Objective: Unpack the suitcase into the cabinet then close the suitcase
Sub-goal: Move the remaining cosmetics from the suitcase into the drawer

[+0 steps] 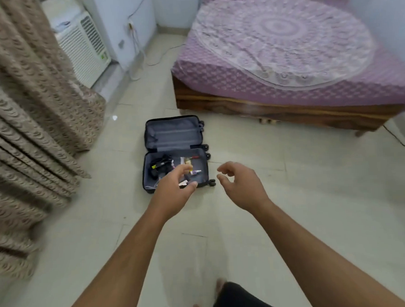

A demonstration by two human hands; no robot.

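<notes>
Suitcase (175,152) at frame centre lies open, small items left inside; my left hand (175,190) and right hand (239,184) reach loosely spread, empty. I judge unpacking unfinished.

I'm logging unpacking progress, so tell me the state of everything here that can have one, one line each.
Suitcase: open flat on the floor, lid half bare.
Small items: lying loose in the near half, not unpacked.
Black cables: bundled in the near half.
Left hand: reaching toward the suitcase, fingers relaxed, holding nothing.
Right hand: extended, loosely curled, holding nothing.
Curtain: drawn, hanging to the floor.
</notes>
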